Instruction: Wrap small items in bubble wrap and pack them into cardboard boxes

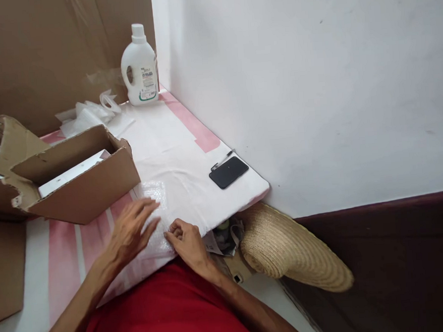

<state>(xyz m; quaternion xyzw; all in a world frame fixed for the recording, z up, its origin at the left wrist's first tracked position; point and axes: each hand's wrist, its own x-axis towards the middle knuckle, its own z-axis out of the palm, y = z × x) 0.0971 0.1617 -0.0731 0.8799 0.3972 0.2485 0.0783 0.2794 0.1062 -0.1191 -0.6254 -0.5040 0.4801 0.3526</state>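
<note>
A flat piece of clear bubble wrap [155, 192] lies near the front edge of the table; whether anything is inside it I cannot tell. My left hand [134, 228] hovers over its left part with the fingers stretched out and apart, holding nothing. At the right edge of the wrap, my right hand [190, 245] has its fingers curled in and its thumb and forefinger pinched on the film. Just beyond my left hand stands an open cardboard box [90, 193] with a white flat box [74, 172] inside.
A white jug-shaped bottle [141, 70] stands at the back beside crumpled clear plastic bags [89, 114]. A black phone [228, 172] and a pen [223, 160] lie near the right edge, along the wall. A straw hat [287, 242] sits below the table's right corner. More cardboard boxes [4, 267] fill the left.
</note>
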